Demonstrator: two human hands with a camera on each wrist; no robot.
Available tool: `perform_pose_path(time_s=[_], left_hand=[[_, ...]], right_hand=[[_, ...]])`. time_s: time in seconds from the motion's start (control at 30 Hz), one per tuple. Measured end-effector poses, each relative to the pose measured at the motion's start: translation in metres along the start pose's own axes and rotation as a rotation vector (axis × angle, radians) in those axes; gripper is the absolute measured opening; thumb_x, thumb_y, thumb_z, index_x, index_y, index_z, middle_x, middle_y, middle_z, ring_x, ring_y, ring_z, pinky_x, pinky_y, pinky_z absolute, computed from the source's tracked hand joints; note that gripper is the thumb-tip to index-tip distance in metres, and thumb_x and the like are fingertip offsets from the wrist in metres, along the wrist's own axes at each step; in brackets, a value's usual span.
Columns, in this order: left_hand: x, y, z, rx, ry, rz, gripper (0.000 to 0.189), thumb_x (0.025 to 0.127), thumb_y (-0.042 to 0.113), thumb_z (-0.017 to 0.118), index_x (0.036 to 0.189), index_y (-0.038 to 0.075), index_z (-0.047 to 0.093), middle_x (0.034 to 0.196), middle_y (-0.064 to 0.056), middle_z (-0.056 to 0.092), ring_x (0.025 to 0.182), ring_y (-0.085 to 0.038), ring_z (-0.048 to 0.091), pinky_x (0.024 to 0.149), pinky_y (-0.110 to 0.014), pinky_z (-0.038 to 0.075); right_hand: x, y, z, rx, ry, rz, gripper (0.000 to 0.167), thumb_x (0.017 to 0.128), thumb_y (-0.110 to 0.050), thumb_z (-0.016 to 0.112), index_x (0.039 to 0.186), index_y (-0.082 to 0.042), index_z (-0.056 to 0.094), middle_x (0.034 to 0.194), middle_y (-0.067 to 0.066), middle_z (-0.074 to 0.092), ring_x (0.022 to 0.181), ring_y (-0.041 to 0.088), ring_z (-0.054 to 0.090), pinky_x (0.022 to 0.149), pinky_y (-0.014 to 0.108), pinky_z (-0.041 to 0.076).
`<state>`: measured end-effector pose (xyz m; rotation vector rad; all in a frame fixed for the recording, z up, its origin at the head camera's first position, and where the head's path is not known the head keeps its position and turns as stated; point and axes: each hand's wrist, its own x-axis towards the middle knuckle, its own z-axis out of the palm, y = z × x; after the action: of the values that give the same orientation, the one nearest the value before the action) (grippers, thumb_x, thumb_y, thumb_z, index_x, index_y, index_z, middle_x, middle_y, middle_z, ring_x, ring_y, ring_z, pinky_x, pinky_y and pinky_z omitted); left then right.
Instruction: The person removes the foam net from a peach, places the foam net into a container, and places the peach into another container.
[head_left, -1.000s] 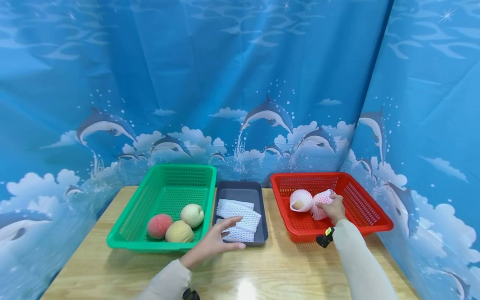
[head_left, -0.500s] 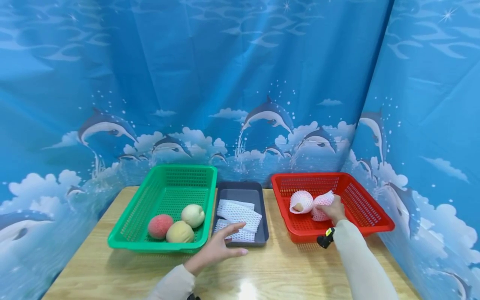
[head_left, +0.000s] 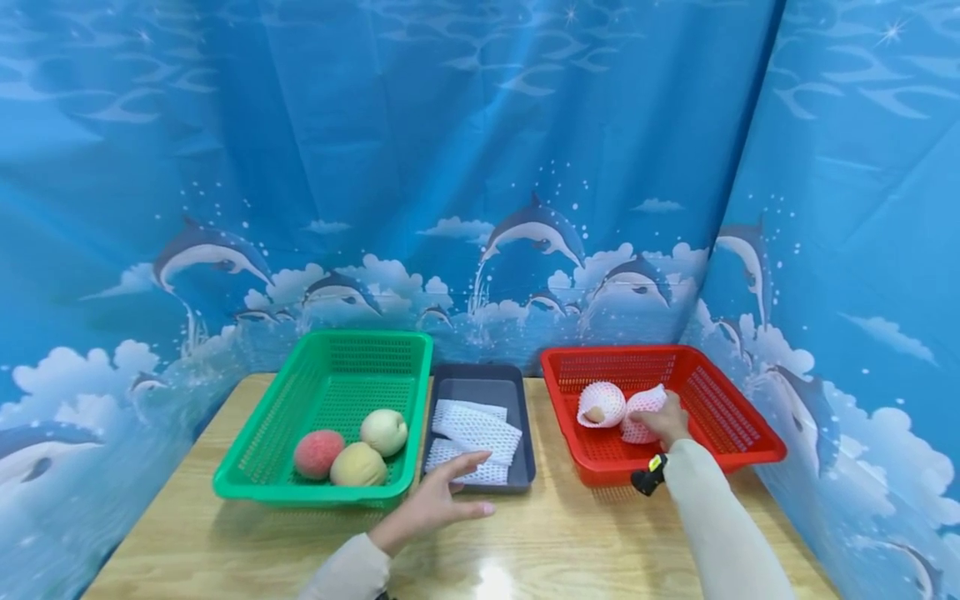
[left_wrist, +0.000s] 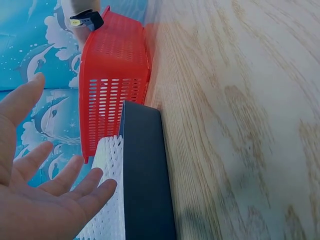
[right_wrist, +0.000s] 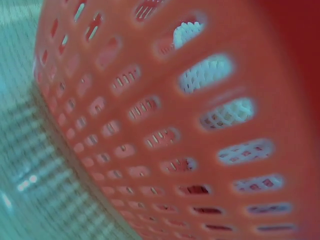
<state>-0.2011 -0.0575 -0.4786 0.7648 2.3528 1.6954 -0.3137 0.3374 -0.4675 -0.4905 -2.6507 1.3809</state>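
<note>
My right hand [head_left: 666, 419] is inside the red basket [head_left: 607, 472], thumb and fingers around a peach in a white foam net [head_left: 639, 415]. Beside it lies another netted peach [head_left: 602, 404], its skin peeking out at the net's mouth. From the right wrist only the basket's slotted wall [right_wrist: 165, 120] shows, with white net behind the slots; the hand is hidden there. My left hand [head_left: 431, 506] hovers with spread fingers at the near left corner of the grey tray [head_left: 529, 450], holding nothing. Flat white foam nets [head_left: 480, 432] lie in that tray.
The green basket [head_left: 262, 433] stands at the left of the wooden table [head_left: 555, 542], holding a red peach [head_left: 318, 454], a yellow peach [head_left: 359, 465] and a pale peach [head_left: 384, 432]. A blue dolphin-print curtain [head_left: 480, 167] hangs close behind the baskets and along the right side.
My left hand has drifted slightly down and right, away from the foam nets. The right hand stays at the same netted peach, which has settled slightly lower in the red basket.
</note>
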Motion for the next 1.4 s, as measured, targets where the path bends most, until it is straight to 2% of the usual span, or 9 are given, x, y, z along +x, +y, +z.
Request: perform_pose_path(time_s=[0.27, 0.47, 0.63, 1.0, 1.13, 1.4], left_hand=[[-0.001, 0.002, -0.001, -0.024, -0.001, -0.007, 0.071, 0.079, 0.019, 0.078, 0.14, 0.005, 0.046, 0.141, -0.019, 0.047, 0.127, -0.045, 0.043, 0.104, -0.058, 0.039], [-0.003, -0.001, -0.001, -0.028, -0.001, -0.043, 0.072, 0.079, 0.019, 0.078, 0.141, 0.007, 0.045, 0.143, -0.016, 0.046, 0.129, -0.043, 0.042, 0.105, -0.058, 0.039], [-0.003, -0.002, -0.002, -0.034, -0.001, -0.04, 0.071, 0.08, 0.018, 0.078, 0.141, 0.008, 0.045, 0.143, -0.016, 0.046, 0.129, -0.043, 0.042, 0.105, -0.058, 0.038], [-0.003, -0.002, -0.003, -0.02, 0.002, -0.032, 0.072, 0.08, 0.024, 0.078, 0.141, 0.005, 0.045, 0.143, -0.018, 0.047, 0.129, -0.045, 0.042, 0.105, -0.059, 0.038], [-0.003, -0.002, -0.003, -0.022, 0.005, -0.031, 0.071, 0.08, 0.022, 0.078, 0.141, 0.005, 0.045, 0.142, -0.019, 0.047, 0.128, -0.045, 0.042, 0.105, -0.06, 0.037], [-0.003, -0.002, -0.003, -0.022, 0.009, -0.024, 0.071, 0.08, 0.024, 0.078, 0.141, 0.005, 0.045, 0.142, -0.019, 0.047, 0.128, -0.044, 0.043, 0.105, -0.06, 0.037]], right_hand=[[-0.002, -0.001, -0.001, 0.0, 0.02, 0.008, 0.079, 0.077, -0.01, 0.072, 0.137, 0.014, 0.027, 0.127, 0.034, 0.042, 0.114, 0.045, 0.04, 0.102, 0.057, 0.039], [-0.005, 0.002, -0.003, 0.023, 0.045, 0.011, 0.07, 0.078, -0.011, 0.07, 0.131, 0.016, 0.033, 0.121, 0.034, 0.046, 0.106, 0.044, 0.045, 0.093, 0.055, 0.047], [-0.006, 0.001, -0.007, 0.048, 0.082, 0.0, 0.069, 0.078, -0.013, 0.07, 0.13, 0.016, 0.034, 0.119, 0.034, 0.047, 0.103, 0.043, 0.046, 0.09, 0.051, 0.049], [-0.011, -0.015, -0.018, 0.125, 0.077, -0.058, 0.077, 0.083, -0.008, 0.065, 0.141, 0.015, 0.02, 0.133, 0.034, 0.037, 0.117, 0.044, 0.039, 0.104, 0.055, 0.039], [-0.015, -0.02, -0.021, 0.153, 0.079, -0.09, 0.078, 0.085, -0.006, 0.065, 0.144, 0.012, 0.017, 0.137, 0.033, 0.035, 0.12, 0.043, 0.038, 0.105, 0.055, 0.038], [-0.032, -0.037, -0.026, 0.119, 0.079, -0.155, 0.078, 0.087, -0.009, 0.065, 0.147, 0.007, 0.018, 0.137, 0.031, 0.036, 0.12, 0.042, 0.039, 0.102, 0.056, 0.041]])
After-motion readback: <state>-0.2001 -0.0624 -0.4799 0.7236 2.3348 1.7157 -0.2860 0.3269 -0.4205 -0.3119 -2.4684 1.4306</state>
